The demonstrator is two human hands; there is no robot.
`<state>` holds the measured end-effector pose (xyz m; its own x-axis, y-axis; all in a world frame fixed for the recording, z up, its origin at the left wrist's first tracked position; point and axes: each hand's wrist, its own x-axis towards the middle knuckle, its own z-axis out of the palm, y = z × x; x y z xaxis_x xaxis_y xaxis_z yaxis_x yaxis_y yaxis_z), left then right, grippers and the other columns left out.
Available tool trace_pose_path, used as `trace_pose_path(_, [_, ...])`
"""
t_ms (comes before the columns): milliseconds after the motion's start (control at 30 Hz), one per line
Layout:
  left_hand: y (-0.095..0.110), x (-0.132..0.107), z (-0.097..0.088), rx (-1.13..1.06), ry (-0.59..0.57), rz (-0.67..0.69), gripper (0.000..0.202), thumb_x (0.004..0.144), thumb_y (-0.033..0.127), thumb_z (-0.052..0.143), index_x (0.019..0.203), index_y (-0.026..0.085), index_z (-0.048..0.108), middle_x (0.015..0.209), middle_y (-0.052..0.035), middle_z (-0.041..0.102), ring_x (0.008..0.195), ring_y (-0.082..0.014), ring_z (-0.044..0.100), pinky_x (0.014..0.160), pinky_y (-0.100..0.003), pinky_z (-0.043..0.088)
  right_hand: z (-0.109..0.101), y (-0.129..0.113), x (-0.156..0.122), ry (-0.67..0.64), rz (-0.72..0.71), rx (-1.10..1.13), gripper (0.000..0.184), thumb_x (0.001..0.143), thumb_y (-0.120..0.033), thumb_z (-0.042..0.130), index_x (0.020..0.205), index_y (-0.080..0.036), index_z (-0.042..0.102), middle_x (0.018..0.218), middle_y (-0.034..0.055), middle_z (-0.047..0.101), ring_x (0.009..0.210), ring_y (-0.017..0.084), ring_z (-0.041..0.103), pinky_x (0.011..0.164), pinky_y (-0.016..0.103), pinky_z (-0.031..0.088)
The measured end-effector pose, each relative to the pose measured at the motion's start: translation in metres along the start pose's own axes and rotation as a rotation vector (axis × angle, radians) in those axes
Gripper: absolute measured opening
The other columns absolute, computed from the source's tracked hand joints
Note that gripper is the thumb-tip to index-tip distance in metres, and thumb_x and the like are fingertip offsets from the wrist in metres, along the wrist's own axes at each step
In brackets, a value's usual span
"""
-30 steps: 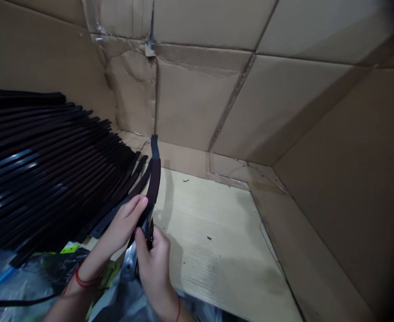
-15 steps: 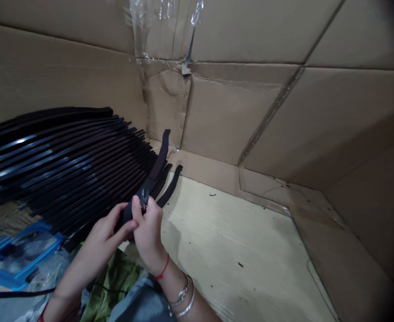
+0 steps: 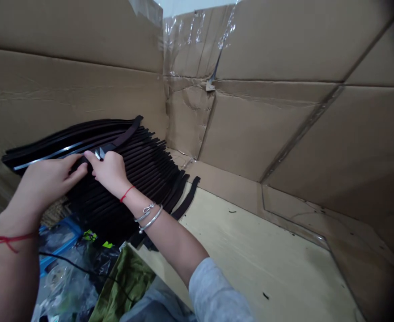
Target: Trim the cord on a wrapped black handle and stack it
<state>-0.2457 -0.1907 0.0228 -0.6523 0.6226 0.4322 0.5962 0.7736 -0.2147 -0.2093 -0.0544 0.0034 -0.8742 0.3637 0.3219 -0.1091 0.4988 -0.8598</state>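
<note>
A dark, curved flat strip (image 3: pixel 128 134) lies across the top of a fanned stack of similar dark strips (image 3: pixel 139 165). My left hand (image 3: pixel 51 179) is closed around the near part of this strip, thumb and fingers pinching it. Close beside it, my right hand (image 3: pixel 111 172) is closed on small snips (image 3: pixel 99 153), whose two pointed metal tips stick up between the fingers over the strip. The snips' handles are hidden in my palm. Whether the tips touch the strip I cannot tell.
Tall cardboard walls (image 3: pixel 267 125) stand behind and to the left. Loose strips (image 3: pixel 188 199) lie at the stack's right end on a pale board (image 3: pixel 250 259) with dark scraps. Below left are a blue plastic frame (image 3: pixel 72 232), clear bags (image 3: pixel 72 281), a black cord and green cloth (image 3: pixel 126 277).
Both hands have moved up and left, bringing the strip and snips from the stack's near right side to its top. The camera view has shifted too.
</note>
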Motion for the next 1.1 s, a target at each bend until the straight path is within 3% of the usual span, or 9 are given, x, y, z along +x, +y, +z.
trace_pose_path(267, [-0.042, 0.017, 0.025, -0.042, 0.028, 0.107, 0.045, 0.096, 0.038, 0.036, 0.12, 0.012, 0.065, 0.104, -0.0086, 0.071, 0.092, -0.0181, 0.064, 0.072, -0.017, 0.031, -0.017, 0.021, -0.007, -0.117, -0.01, 0.06, 0.05, 0.095, -0.045, 0.057, 0.056, -0.013, 0.053, 0.048, -0.0001, 0.055, 0.046, 0.01, 0.055, 0.05, 0.017, 0.037])
trace_pose_path(400, [-0.045, 0.02, 0.029, -0.029, 0.005, 0.144, 0.049, 0.098, 0.041, 0.03, 0.122, 0.016, 0.065, 0.112, -0.0075, 0.068, 0.1, -0.0178, 0.061, 0.078, -0.019, 0.035, -0.058, 0.032, -0.035, -0.055, -0.001, 0.049, 0.043, 0.098, -0.042, 0.052, 0.067, -0.012, 0.055, 0.047, -0.0024, 0.053, 0.041, 0.008, 0.051, 0.047, 0.015, 0.035])
trace_pose_path(567, [-0.031, 0.012, 0.022, 0.124, -0.019, 0.13, 0.053, 0.096, 0.042, 0.025, 0.126, 0.018, 0.062, 0.091, -0.0089, 0.064, 0.085, -0.0216, 0.056, 0.073, -0.026, 0.035, -0.123, 0.058, -0.09, -0.007, 0.19, -0.054, 0.036, 0.099, -0.039, 0.049, 0.076, -0.012, 0.057, 0.047, -0.0034, 0.051, 0.035, 0.008, 0.046, 0.039, 0.016, 0.032])
trace_pose_path(667, [-0.018, 0.008, 0.011, 0.172, 0.033, 0.056, 0.056, 0.096, 0.044, 0.022, 0.11, 0.013, 0.065, 0.081, -0.0101, 0.056, 0.081, -0.0244, 0.053, 0.073, -0.031, 0.037, -0.163, 0.082, -0.129, 0.038, 0.334, -0.199, 0.036, 0.1, -0.042, 0.044, 0.083, -0.012, 0.056, 0.051, -0.002, 0.053, 0.037, 0.01, 0.046, 0.041, 0.018, 0.033])
trace_pose_path(767, [-0.001, 0.009, -0.002, 0.178, 0.117, 0.005, 0.053, 0.097, 0.042, 0.02, 0.102, 0.012, 0.063, 0.083, -0.0106, 0.051, 0.089, -0.0268, 0.05, 0.072, -0.032, 0.039, -0.202, 0.111, -0.171, 0.031, 0.502, -0.671, 0.032, 0.104, -0.037, 0.036, 0.102, -0.014, 0.057, 0.064, 0.002, 0.061, 0.053, 0.014, 0.057, 0.052, 0.021, 0.036])
trace_pose_path(867, [0.028, 0.007, -0.005, 0.126, 0.221, 0.026, 0.046, 0.099, 0.037, 0.024, 0.107, 0.009, 0.061, 0.095, -0.0132, 0.052, 0.095, -0.0277, 0.048, 0.075, -0.033, 0.04, -0.23, 0.138, -0.214, 0.06, 0.679, -0.881, 0.018, 0.098, -0.011, 0.041, 0.102, -0.009, 0.058, 0.076, 0.0106, 0.063, 0.069, 0.02, 0.06, 0.056, 0.026, 0.033])
trace_pose_path(933, [0.06, -0.003, 0.003, 0.049, 0.275, 0.109, 0.042, 0.099, 0.035, 0.029, 0.112, 0.009, 0.06, 0.102, -0.0151, 0.053, 0.097, -0.0281, 0.048, 0.08, -0.035, 0.039, -0.24, 0.153, -0.239, 0.092, 0.78, -0.994, 0.026, 0.089, 0.004, 0.039, 0.106, -0.004, 0.058, 0.084, 0.0171, 0.061, 0.078, 0.026, 0.06, 0.061, 0.028, 0.033])
trace_pose_path(1000, [0.1, -0.021, 0.021, -0.122, 0.22, 0.352, 0.037, 0.098, 0.032, 0.035, 0.114, 0.012, 0.061, 0.104, -0.0136, 0.055, 0.096, -0.0261, 0.049, 0.083, -0.036, 0.038, -0.243, 0.163, -0.259, 0.114, 0.836, -1.082, 0.036, 0.083, 0.011, 0.035, 0.107, -0.001, 0.059, 0.093, 0.0212, 0.058, 0.09, 0.029, 0.058, 0.067, 0.029, 0.035])
trace_pose_path(1100, [0.161, -0.051, 0.057, -0.291, -0.004, 0.549, 0.029, 0.096, 0.033, 0.044, 0.109, 0.016, 0.064, 0.104, -0.0115, 0.057, 0.098, -0.0256, 0.05, 0.082, -0.037, 0.039, -0.239, 0.171, -0.275, 0.117, 0.845, -1.146, 0.043, 0.079, 0.015, 0.034, 0.107, -0.002, 0.061, 0.1, 0.0207, 0.055, 0.1, 0.029, 0.054, 0.076, 0.029, 0.037])
